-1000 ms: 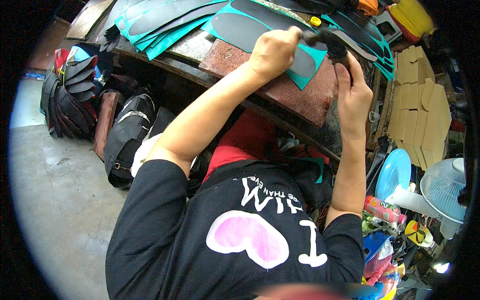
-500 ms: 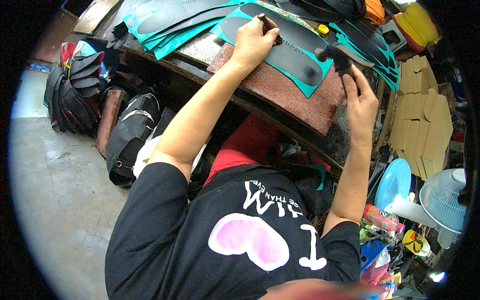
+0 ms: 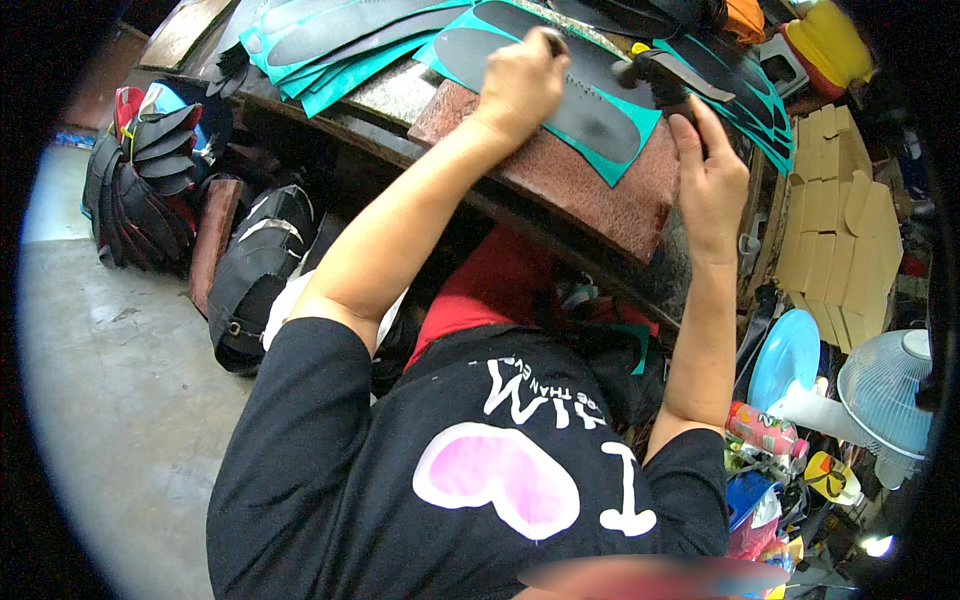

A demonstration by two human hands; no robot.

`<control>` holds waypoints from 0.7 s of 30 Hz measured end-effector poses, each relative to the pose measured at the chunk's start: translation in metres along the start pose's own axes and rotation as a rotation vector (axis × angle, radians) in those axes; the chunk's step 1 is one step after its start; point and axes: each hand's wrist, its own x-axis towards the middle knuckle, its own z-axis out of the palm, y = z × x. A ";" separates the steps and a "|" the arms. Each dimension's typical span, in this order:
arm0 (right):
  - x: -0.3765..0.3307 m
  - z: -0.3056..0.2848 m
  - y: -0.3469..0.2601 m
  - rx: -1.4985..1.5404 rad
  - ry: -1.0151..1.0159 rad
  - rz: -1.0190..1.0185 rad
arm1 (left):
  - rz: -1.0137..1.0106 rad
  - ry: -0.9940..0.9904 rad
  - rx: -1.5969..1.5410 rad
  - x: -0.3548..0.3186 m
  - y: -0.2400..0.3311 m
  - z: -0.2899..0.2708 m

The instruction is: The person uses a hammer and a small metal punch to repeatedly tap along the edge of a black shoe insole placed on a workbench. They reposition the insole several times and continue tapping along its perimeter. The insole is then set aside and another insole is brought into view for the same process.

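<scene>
A teal sheet with black sole-shaped areas (image 3: 597, 127) lies on a reddish-brown stone slab (image 3: 640, 205) at the bench edge. A row of small marks runs across one black area beside my left hand (image 3: 522, 88). This hand is closed round a dark punch (image 3: 551, 42), whose top end shows above the fist; its lower tip is hidden. To the right, my right hand (image 3: 712, 180) grips a hammer (image 3: 690, 78) with a dark head, raised over the sheet's right end.
More teal-and-black sheets (image 3: 345, 62) are piled at the left of the bench, others (image 3: 740, 115) at the right. Black curved pieces (image 3: 150, 190) stand bundled on the floor at left. Folded cardboard (image 3: 840, 230) and a fan (image 3: 885, 395) stand at right.
My left hand has lifted slightly and turned with the punch. The hammer has shifted a little up and to the left with my right hand. The sheet lies much as before.
</scene>
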 end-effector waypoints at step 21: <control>-0.003 -0.011 0.013 0.112 0.013 0.054 | -0.574 -0.030 -0.823 0.002 -0.005 0.005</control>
